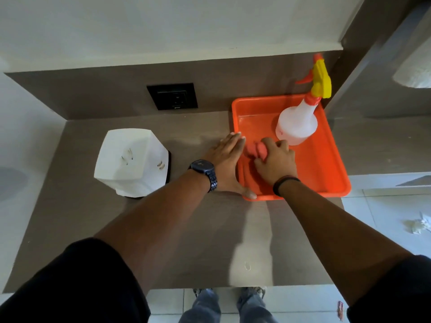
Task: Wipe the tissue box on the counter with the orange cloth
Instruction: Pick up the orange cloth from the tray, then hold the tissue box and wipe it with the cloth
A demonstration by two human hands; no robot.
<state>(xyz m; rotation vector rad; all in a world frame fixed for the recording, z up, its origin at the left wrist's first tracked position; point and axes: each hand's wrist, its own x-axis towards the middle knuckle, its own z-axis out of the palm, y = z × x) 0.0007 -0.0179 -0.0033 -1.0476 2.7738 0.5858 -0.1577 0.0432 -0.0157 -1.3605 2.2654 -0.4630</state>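
Note:
The white tissue box (131, 163) stands on the brown counter (191, 229), left of centre. To its right lies an orange tray (326, 164). Inside the tray my right hand (276, 163) is closed around the bunched orange cloth (256, 149), most of which is hidden under my fingers. My left hand (227, 162) lies flat with fingers apart against the tray's left rim, thumb at its front corner. It holds nothing. Both hands are well to the right of the tissue box.
A white spray bottle (297, 124) with a yellow and orange trigger stands in the tray's back right. A black wall socket (172, 96) sits on the backsplash. The counter ends just right of the tray; crumpled paper (417, 226) lies on the floor there.

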